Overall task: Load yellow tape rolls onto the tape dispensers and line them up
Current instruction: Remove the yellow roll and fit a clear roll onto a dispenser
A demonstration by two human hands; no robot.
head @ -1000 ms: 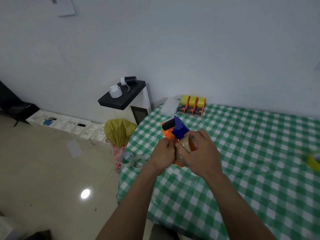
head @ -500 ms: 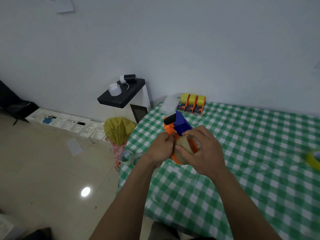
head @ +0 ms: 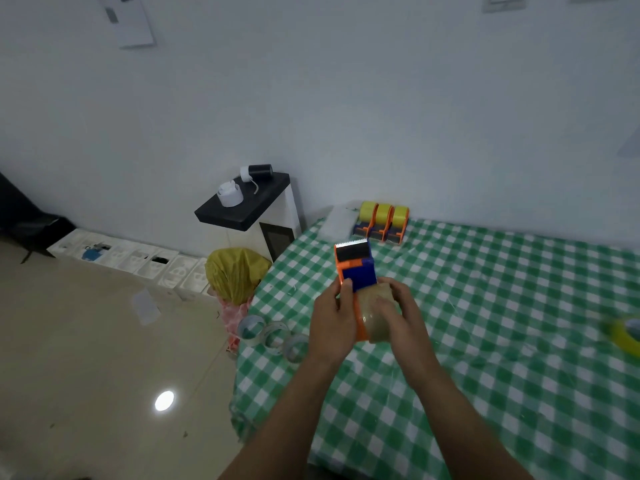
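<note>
Three loaded tape dispensers [head: 381,223] with yellow rolls already stand in a row at the desk's [head: 502,306] far edge. The left hand [head: 332,317] grips a fourth orange-and-blue dispenser [head: 355,268] above the desk while the right hand [head: 398,313] grasps the pale roll [head: 372,306] on it. A loose yellow tape roll [head: 623,336] lies at the right, so loading and lining up this one probably remain.

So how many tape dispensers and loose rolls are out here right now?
Loaded dispensers in the far row: 3
Dispenser in hand: 1
Empty clear rolls at the table edge: 3
Loose yellow roll: 1
Total: 8
</note>
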